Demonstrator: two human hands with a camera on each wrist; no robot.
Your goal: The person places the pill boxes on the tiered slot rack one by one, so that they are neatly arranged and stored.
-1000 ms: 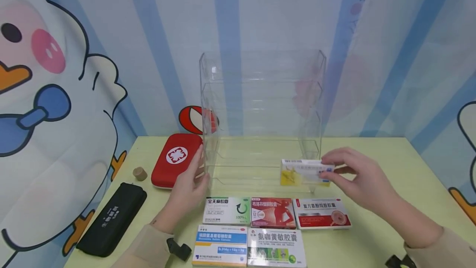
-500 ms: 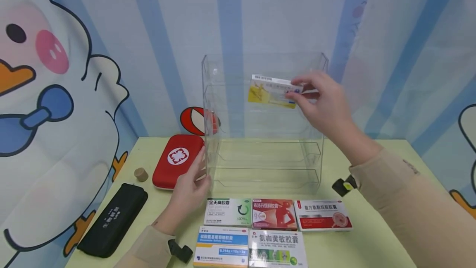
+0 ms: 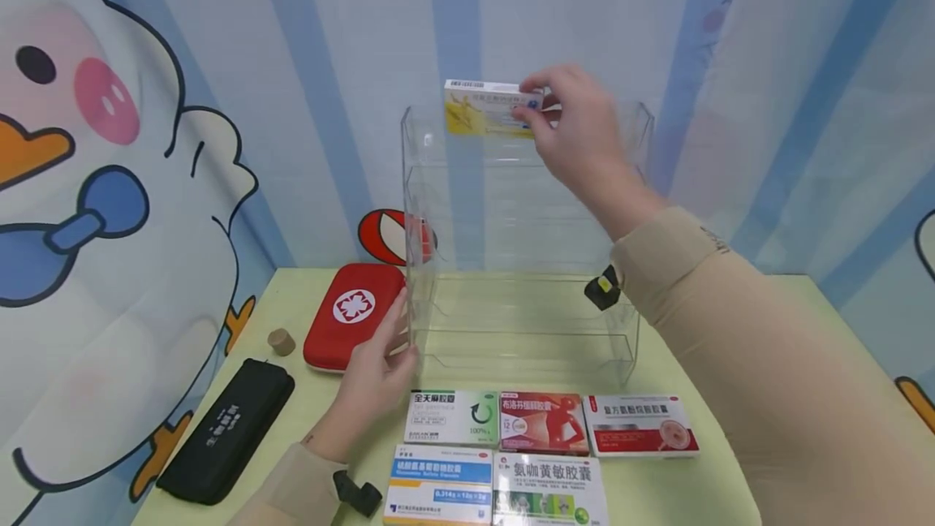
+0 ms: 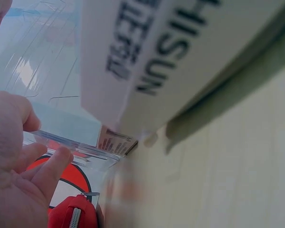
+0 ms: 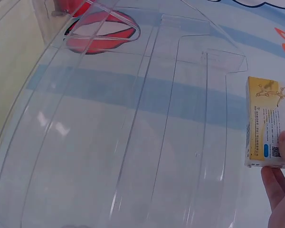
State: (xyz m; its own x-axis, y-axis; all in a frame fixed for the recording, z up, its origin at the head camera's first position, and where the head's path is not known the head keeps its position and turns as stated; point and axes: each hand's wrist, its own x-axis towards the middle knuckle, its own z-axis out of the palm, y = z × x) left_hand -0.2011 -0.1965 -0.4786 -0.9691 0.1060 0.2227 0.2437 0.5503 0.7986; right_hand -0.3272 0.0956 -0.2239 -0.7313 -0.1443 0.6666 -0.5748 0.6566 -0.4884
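Right hand (image 3: 577,124): thumb and fingers clamped on the right end of a yellow-and-white box (image 3: 478,110), thumb on the broad printed face. Box juts out left of those fingertips, long side roughly level, up at the height of the top of a clear rack (image 3: 526,334). Whether box and rack touch, cannot tell.

Left hand (image 3: 376,376): low, thumb and fingers pinching the rack's left wall, one on either side of it. Red case (image 3: 354,319) just left of these fingers; cork (image 3: 281,342) and black pouch (image 3: 226,433) farther left on the table (image 3: 295,291).

Right of and nearer the wearer than the left fingers: green-and-white box (image 3: 453,419), red box (image 3: 543,424), red-and-white box (image 3: 643,426) in one row; blue-and-white box (image 3: 438,485) and green-pictured box (image 3: 551,489) in front of them.

On handling: the end grip looks sound, leaving most of the box free of the fingers. Best, I judge, to hold it level and pass it clear of the rack's thin edges, hard to see. Light pressure should do; squeezing could dent the card. Left fingers should brace the wall without pulling. Watch the right wrist's strap gear, close to the rack below the fingers.
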